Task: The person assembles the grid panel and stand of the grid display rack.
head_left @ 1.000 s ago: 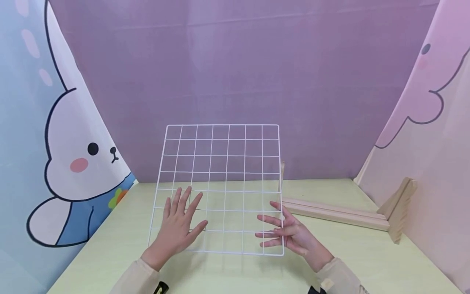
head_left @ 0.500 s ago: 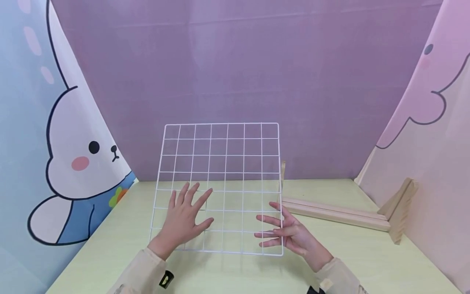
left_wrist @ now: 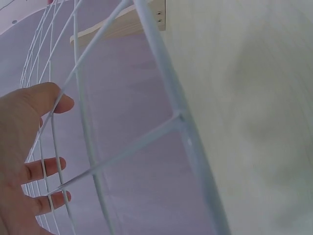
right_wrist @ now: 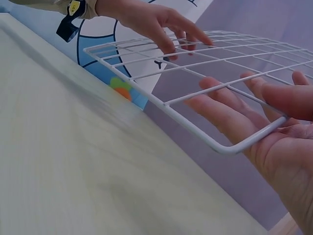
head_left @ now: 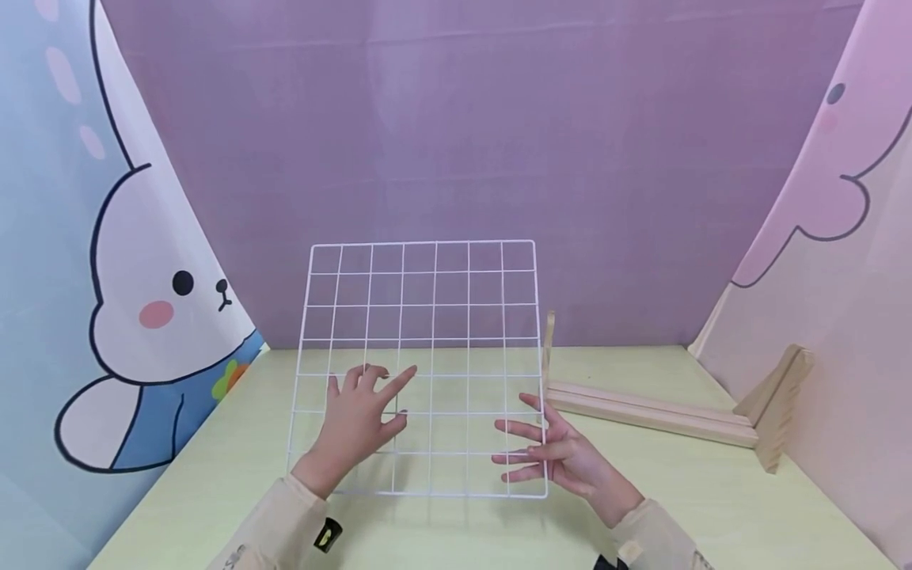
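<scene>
1. Left hand [head_left: 351, 431], lower centre-left of frame: fingers spread apart, partly bent, index straightest; tips reach into the openings of the white wire grid [head_left: 433, 339].
2. Right hand [head_left: 573, 461], lower centre-right: thumb in front of the grid's right edge, other fingers fanned behind it, pinching the edge near the bottom right corner.
3. Grid sits mid-frame, raised and leaning; cannot tell if its bottom edge touches the table [head_left: 712, 514].
4. Beige left sleeve [head_left: 274, 518], bottom of frame: dark printed characters, cut off by the frame edge, unreadable. Right sleeve [head_left: 651, 534] has similar dark marks at its lower edge, also unreadable.
5. Black device [head_left: 328, 535] beside left sleeve; yellow label [right_wrist: 74, 8] at upper left of the right wrist view, text too small to read.
6. Wooden stand [head_left: 648, 413], right side: long bar, upright end pieces, lying beyond the right hand.
7. Purple backdrop [head_left: 456, 142] across top centre; rabbit-print panel [head_left: 171, 340] at left; pink cartoon panel [head_left: 848, 158] upper right.
</scene>
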Motion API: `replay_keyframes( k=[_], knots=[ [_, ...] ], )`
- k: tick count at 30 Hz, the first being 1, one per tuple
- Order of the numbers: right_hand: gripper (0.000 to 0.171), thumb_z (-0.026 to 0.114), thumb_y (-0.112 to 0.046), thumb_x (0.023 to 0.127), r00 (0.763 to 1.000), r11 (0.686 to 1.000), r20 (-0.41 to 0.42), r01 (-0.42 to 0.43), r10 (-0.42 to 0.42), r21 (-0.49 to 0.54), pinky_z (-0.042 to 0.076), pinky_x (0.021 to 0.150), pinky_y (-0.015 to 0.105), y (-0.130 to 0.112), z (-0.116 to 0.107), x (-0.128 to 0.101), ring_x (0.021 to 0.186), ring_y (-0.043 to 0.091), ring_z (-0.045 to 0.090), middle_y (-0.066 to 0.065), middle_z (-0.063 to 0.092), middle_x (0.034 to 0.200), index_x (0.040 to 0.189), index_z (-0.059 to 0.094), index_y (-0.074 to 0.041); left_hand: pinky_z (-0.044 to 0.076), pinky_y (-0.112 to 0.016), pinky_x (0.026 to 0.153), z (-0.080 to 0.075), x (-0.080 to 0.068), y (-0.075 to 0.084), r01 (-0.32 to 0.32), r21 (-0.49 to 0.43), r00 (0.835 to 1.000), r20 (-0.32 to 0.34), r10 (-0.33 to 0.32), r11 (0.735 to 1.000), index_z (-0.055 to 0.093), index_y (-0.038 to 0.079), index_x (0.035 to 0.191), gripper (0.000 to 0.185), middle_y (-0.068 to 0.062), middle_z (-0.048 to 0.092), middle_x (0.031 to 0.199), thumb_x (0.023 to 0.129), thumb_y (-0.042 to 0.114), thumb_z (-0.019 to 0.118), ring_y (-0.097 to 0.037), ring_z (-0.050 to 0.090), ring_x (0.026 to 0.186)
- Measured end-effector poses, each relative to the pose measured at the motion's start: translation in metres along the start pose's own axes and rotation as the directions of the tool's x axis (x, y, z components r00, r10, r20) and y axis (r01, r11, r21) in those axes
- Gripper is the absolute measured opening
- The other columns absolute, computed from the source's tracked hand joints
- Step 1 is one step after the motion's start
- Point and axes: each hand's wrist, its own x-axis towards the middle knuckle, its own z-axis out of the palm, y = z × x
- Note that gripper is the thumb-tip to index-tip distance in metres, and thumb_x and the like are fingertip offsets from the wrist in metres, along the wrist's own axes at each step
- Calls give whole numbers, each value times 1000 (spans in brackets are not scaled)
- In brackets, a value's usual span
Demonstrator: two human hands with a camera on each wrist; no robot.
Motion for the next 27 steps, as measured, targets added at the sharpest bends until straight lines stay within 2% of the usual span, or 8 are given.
replay_keyframes(
  k=[8,16,23,27],
  knots=[
    [78,27,23,91,998,1000,-60,-20,19,-9,42,97,62,4,-7,-4,122,50,53,16,50,144,149,33,-28,36,-80,79,0,0,3,-25,9,999,-23,25,1000,63,24,133,60,-13,57,108,76,26,80,-44,56,103],
    [73,28,21,93,994,998,-107,-44,39,-47,42,96,63,3,-9,-5,122,49,54,16,51,143,149,28,-25,36,-82,76,1,0,5,-25,8,998,-59,25,1000,64,15,126,56,-12,58,105,73,24,80,-47,56,103],
    [71,31,21,93,989,991,-139,-71,55,-114,44,96,60,-2,-8,-3,122,48,54,16,51,142,147,34,-26,37,-80,75,1,0,4,-29,34,997,-67,31,999,61,14,122,54,-12,57,102,73,27,79,-48,58,102],
    [71,30,20,94,990,984,-129,-74,53,-163,46,96,58,-4,-7,-2,122,44,56,14,53,140,148,35,-25,38,-81,74,0,0,4,-38,43,997,-71,42,998,61,13,121,54,-13,57,102,73,28,80,-49,58,103]
  ],
)
